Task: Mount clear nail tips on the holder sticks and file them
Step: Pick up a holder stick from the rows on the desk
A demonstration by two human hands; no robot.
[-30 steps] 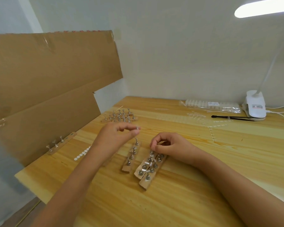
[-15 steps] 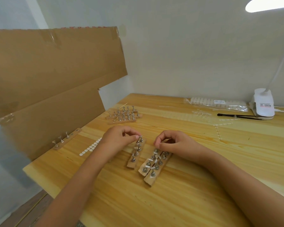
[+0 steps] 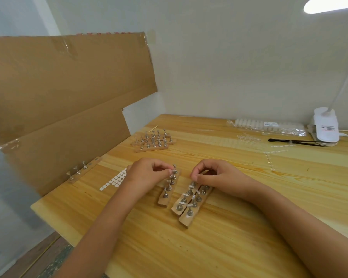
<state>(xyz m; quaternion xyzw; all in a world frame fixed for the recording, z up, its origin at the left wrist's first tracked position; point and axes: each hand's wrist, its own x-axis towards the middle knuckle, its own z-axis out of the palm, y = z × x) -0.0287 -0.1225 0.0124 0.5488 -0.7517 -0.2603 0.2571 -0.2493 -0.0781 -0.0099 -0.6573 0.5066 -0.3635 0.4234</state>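
The left hand (image 3: 149, 174) has its thumb and forefinger pressed together on a metal holder stick (image 3: 172, 171) at the far end of a single wooden strip (image 3: 163, 202). The other fingers are curled in above the strip. More sticks stand in a row along this strip toward the near end.

The right hand (image 3: 216, 175) hovers just right of it, fingers curled and the thumb tip meeting the forefinger tip. Whether anything is pinched between them is too small to tell. Below it lies a pair of wooden strips (image 3: 186, 218) side by side, touching each other, angled like the single strip. Several of their sticks carry small clear nail tips (image 3: 182, 202).

Left of the left hand a sheet of white adhesive dots (image 3: 114, 180) lies flat on the wooden table (image 3: 229, 247). Farther left, another strip with three sticks (image 3: 82, 169) rests against the foot of a cardboard screen (image 3: 58, 93). Beyond the hands, at the far left of the table, is a cluster of strips with bare sticks (image 3: 153, 139).

At the far right a clear bag of nail tips (image 3: 269, 126) lies along the wall, with loose clear tips (image 3: 247, 137) and clear sprue strips (image 3: 269, 159) near it. A thin black tool (image 3: 295, 141) lies just beside the white clip lamp base (image 3: 325, 127).
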